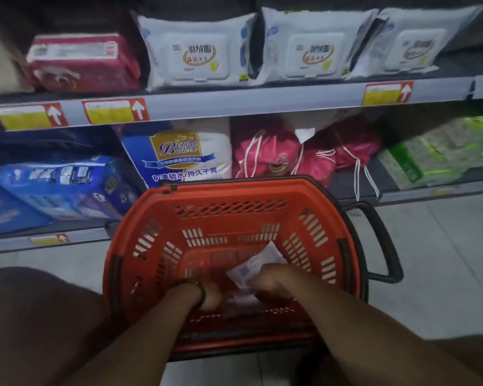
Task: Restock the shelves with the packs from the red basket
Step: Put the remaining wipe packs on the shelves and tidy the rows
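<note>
Both my hands are down inside the red basket [234, 218] on the floor by the shelves.

My left hand [209, 295] is curled near the basket bottom; I cannot tell whether it grips anything. My right hand [265, 277] pinches a small white pack [251, 267] lying in the basket, its fingers closed on its near edge. White wipe packs [198, 51] line the upper shelf [262, 100].

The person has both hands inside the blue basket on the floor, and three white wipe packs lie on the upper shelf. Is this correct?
Not quite: the head view shows the basket is red, not blue. The rest holds: the left hand and right hand are inside it, and three white wipe packs lie on the upper shelf.
</note>
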`<state>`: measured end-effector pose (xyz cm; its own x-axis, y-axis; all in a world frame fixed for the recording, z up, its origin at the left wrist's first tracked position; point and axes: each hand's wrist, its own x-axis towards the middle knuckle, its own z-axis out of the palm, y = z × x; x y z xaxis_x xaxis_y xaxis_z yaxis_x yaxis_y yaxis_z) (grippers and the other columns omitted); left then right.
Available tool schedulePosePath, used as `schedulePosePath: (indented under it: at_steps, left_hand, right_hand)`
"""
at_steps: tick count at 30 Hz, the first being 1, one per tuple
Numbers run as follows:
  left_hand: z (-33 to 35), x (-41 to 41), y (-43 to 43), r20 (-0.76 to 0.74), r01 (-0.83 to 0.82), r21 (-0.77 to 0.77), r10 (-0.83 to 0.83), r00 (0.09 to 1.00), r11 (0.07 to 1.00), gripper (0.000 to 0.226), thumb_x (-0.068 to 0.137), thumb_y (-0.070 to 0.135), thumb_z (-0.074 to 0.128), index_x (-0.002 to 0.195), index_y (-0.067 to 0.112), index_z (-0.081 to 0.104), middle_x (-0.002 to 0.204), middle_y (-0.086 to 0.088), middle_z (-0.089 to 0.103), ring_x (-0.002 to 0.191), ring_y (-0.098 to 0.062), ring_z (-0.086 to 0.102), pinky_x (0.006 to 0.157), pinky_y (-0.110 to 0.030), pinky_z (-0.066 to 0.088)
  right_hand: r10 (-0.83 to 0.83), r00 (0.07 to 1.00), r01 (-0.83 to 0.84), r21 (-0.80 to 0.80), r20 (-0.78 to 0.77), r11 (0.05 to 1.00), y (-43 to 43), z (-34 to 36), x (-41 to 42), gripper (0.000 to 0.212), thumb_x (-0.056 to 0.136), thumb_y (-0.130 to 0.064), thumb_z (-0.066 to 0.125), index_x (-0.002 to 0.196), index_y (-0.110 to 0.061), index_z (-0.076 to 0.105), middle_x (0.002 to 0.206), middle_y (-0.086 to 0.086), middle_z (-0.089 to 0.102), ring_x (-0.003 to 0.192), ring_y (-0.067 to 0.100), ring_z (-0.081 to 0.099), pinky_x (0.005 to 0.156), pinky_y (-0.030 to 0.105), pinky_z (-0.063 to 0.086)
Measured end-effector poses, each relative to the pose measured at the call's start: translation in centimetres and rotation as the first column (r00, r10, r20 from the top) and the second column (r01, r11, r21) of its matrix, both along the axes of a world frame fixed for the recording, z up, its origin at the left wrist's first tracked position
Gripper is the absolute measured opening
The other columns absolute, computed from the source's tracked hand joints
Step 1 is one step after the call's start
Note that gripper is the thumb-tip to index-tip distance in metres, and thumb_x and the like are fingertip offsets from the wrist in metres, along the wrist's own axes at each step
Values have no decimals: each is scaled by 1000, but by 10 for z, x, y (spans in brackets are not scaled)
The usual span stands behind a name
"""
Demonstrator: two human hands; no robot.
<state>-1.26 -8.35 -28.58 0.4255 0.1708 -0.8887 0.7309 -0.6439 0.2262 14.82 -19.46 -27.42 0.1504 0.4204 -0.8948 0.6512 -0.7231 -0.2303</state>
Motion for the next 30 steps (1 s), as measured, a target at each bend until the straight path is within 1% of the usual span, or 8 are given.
schedulePosePath:
  at_steps: [4, 11, 13, 16, 19, 22, 27, 30]
  left_hand:
    - [-6, 9, -3, -47, 11, -39, -13, 999, 999, 46, 110, 29, 36, 146, 7, 54, 153, -16, 53, 135, -29, 56, 110, -35, 42]
    - [-20, 5, 12, -61, -293, -145, 287, 956, 945, 43, 110, 26, 44, 144, 3, 56, 149, -18, 56, 135, -33, 56, 107, -35, 43]
    - [-25, 1, 17, -63, -560, -202, 560, 826, 804, 46, 107, 32, 53, 144, 5, 57, 147, -18, 58, 136, -33, 56, 105, -36, 45]
    - [-31, -9, 21, -103, -869, -372, 916, 389, 327, 51, 100, 35, 65, 142, 7, 59, 135, -19, 66, 125, -34, 63, 106, -46, 51]
    - [-23, -10, 22, -263, -875, -483, 951, 161, 15, 47, 96, 36, 69, 130, 4, 67, 115, -19, 76, 110, -36, 69, 90, -46, 57]
    - [-22, -10, 26, -250, -818, -575, 955, 158, -15, 44, 96, 29, 71, 130, 2, 68, 128, -23, 71, 124, -41, 65, 104, -48, 51]
    - [-29, -12, 31, -185, -860, -510, 974, 132, 19, 41, 89, 16, 78, 127, 1, 69, 122, -24, 74, 120, -43, 67, 110, -54, 49]
    - [-118, -28, 51, -72, -924, -364, 985, 154, 118, 93, 52, 45, 101, 131, 11, 67, 125, -17, 73, 116, -38, 69, 106, -54, 53]
  right_hand:
    - [38, 999, -38, -47, -11, 998, 10, -50, -11, 92, 83, -82, 54, 159, -32, 43, 167, 1, 37, 150, 28, 39, 122, 43, 35]
    - [-212, 962, 188, -145, -173, 972, 23, -60, 12, 64, 97, -43, 73, 151, -14, 55, 150, 6, 58, 134, 27, 58, 102, 34, 52]
    - [-308, 895, 282, -125, -323, 951, 28, -60, 18, 60, 96, -28, 76, 150, -15, 53, 144, 3, 61, 128, 21, 60, 95, 31, 56]
    - [-401, 800, 425, -50, -447, 904, 35, -55, 21, 14, 93, -7, 77, 100, -14, 68, 96, 1, 65, 85, 11, 61, 65, 24, 47]
    - [-444, 709, 524, -13, -548, 852, 39, -55, 26, 35, 89, 0, 79, 72, -23, 59, 75, -2, 65, 74, 12, 63, 63, 27, 48]
    - [-423, 658, 490, -73, -623, 869, 40, -46, 31, 32, 89, -1, 80, 72, -22, 63, 82, -1, 72, 84, 15, 70, 72, 28, 58]
    - [-374, 809, 390, -61, -454, 919, 41, -53, 28, 25, 87, -1, 79, 82, -23, 71, 78, -5, 73, 84, 12, 69, 79, 30, 50]
    - [-283, 907, 317, 63, -312, 946, 46, -64, 24, 25, 87, 1, 69, 88, -22, 79, 76, -8, 76, 89, 15, 72, 74, 21, 51]
